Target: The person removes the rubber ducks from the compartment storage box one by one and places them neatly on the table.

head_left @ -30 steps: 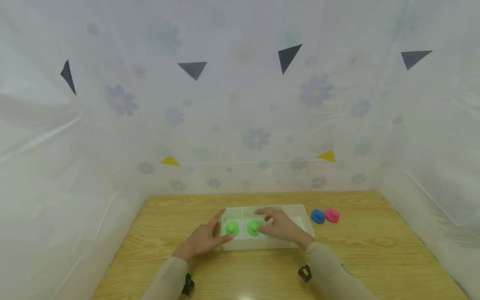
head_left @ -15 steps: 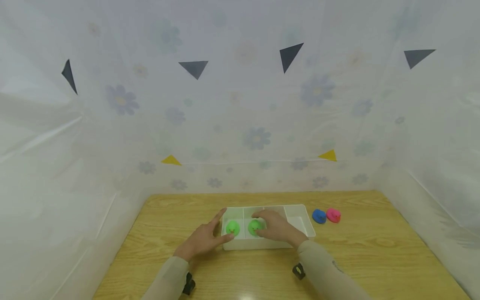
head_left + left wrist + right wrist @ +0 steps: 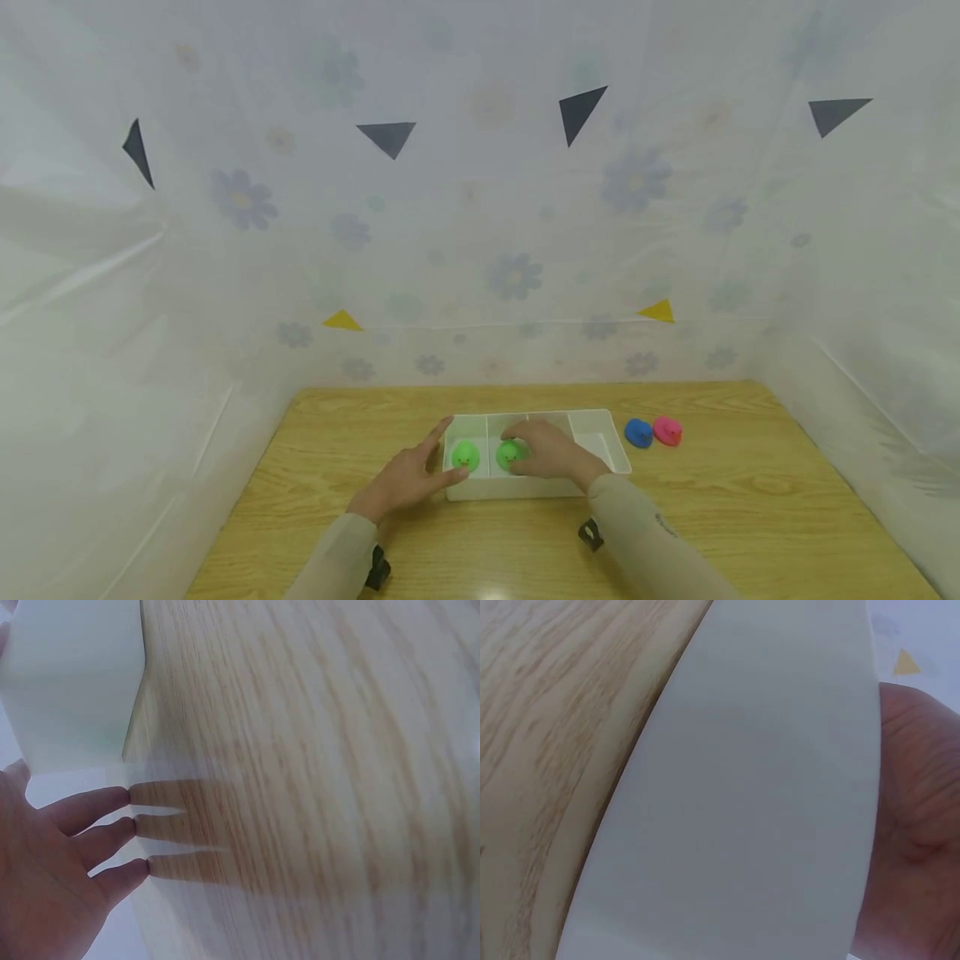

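A white divided tray (image 3: pixel 555 487) stands on the table with a green rubber duck (image 3: pixel 465 457) in its leftmost compartment. A second green duck (image 3: pixel 507 455) sits in the compartment to its right. My right hand (image 3: pixel 549 450) reaches over the tray, thumb and fingers curled about this second duck, partly covering it. My left hand (image 3: pixel 408 477) is spread at the tray's left end, thumb on the near rim and index finger by the far corner. In the left wrist view, the other fingertips (image 3: pixel 120 876) of the left hand touch the tabletop. The right wrist view hides the right fingers behind the tray wall.
A blue duck (image 3: pixel 638 432) and a pink duck (image 3: pixel 667 431) sit side by side on the wooden table (image 3: pixel 720 500), just right of the tray. White patterned sheeting (image 3: pixel 480 208) encloses the table at the back and both sides.
My right hand has shifted slightly left, its thumb and fingers coming closer about the second green duck. My left hand and the tray stay in place.
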A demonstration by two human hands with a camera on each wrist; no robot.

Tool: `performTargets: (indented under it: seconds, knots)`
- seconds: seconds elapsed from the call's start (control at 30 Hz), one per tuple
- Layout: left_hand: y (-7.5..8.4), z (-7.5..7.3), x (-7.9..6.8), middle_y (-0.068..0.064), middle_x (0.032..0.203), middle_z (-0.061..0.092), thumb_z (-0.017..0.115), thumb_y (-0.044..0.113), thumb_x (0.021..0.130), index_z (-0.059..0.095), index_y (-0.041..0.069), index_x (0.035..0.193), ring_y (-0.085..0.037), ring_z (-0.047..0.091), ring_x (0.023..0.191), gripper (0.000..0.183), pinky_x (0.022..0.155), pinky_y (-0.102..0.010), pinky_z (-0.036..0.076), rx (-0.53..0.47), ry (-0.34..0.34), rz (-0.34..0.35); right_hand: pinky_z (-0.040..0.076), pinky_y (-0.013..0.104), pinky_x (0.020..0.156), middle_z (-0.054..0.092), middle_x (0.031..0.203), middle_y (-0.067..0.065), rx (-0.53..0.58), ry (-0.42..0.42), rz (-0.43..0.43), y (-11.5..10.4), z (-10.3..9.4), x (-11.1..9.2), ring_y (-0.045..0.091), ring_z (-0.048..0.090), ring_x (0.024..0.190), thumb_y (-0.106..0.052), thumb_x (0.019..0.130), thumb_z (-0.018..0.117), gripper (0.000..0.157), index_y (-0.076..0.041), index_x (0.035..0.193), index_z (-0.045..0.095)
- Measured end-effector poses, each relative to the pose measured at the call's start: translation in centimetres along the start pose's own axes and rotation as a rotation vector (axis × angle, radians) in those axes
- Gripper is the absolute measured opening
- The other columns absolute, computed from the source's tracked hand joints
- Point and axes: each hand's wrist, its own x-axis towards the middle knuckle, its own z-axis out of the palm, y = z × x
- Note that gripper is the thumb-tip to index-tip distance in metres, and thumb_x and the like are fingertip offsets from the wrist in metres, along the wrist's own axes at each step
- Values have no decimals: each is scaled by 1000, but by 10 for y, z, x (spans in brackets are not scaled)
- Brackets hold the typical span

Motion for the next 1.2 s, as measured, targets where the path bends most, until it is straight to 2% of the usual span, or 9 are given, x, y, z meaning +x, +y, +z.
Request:
performTargets:
  seconds: [0.1, 0.23, 0.37, 0.57, 0.67, 0.87, 1.03, 1.1, 1.2]
  knots:
    - [0, -1, 0, -34, 149, 55, 60, 73, 96, 3, 55, 165, -43, 68, 122, 92, 105, -66, 50, -1, 3, 0, 46, 61, 113, 69, 138, 17, -19, -7, 3, -2, -1, 1, 42, 61, 132, -18, 90, 82, 47, -2, 133, 70]
    - [1, -1, -1, -31, 119, 71, 59, 73, 96, 1, 56, 165, -35, 72, 100, 92, 102, -62, 52, -1, -6, 1, 45, 63, 113, 68, 137, 19, -61, -15, -12, -6, -2, 1, 44, 61, 131, -17, 90, 79, 44, -1, 130, 71]
    - [1, -1, -1, -27, 103, 73, 60, 74, 96, 1, 55, 165, -26, 69, 84, 92, 97, -57, 53, 3, -7, 5, 46, 64, 112, 69, 135, 20, -83, -14, -27, -8, -2, 0, 44, 61, 130, -16, 91, 77, 40, -1, 127, 72]
    - [2, -2, -1, -12, 79, 67, 59, 74, 96, 0, 55, 165, -18, 60, 66, 93, 88, -51, 52, -3, -18, -3, 45, 67, 110, 69, 134, 20, -16, 5, 2, -8, 0, 0, 45, 61, 129, -16, 90, 78, 38, -1, 124, 73]
    - [2, -2, -1, -5, 82, 67, 59, 74, 96, 0, 54, 166, -16, 62, 75, 93, 93, -55, 53, 3, -13, -1, 44, 69, 108, 71, 132, 19, 8, 25, 4, -6, 2, 0, 45, 62, 127, -17, 89, 80, 36, -2, 121, 75]
    - [3, -2, -1, -7, 80, 66, 59, 74, 95, 1, 55, 165, -17, 63, 76, 93, 95, -57, 53, 2, -15, -8, 46, 68, 106, 74, 126, 14, 9, 55, -9, -2, 5, 2, 41, 64, 122, -18, 87, 82, 30, -6, 114, 77]
    - [2, -1, -1, -13, 97, 73, 60, 74, 95, 1, 56, 165, -19, 67, 86, 93, 97, -60, 53, 6, -10, -6, 47, 67, 105, 75, 125, 13, 13, 60, -8, 0, 6, 2, 41, 65, 121, -20, 86, 83, 30, -7, 113, 78]
    - [1, -1, 0, -19, 112, 74, 60, 74, 95, 2, 55, 165, -22, 69, 93, 93, 99, -61, 53, 10, 0, -1, 48, 67, 105, 75, 124, 13, 12, 62, -11, -1, 5, 2, 41, 65, 120, -20, 86, 84, 31, -7, 113, 78]
    - [0, -1, 0, -21, 112, 74, 60, 74, 95, 2, 55, 165, -23, 69, 92, 93, 98, -61, 53, 13, 0, 0, 51, 63, 103, 77, 121, 12, 4, 74, -19, -1, 2, 2, 39, 67, 117, -20, 84, 85, 31, -6, 112, 79]
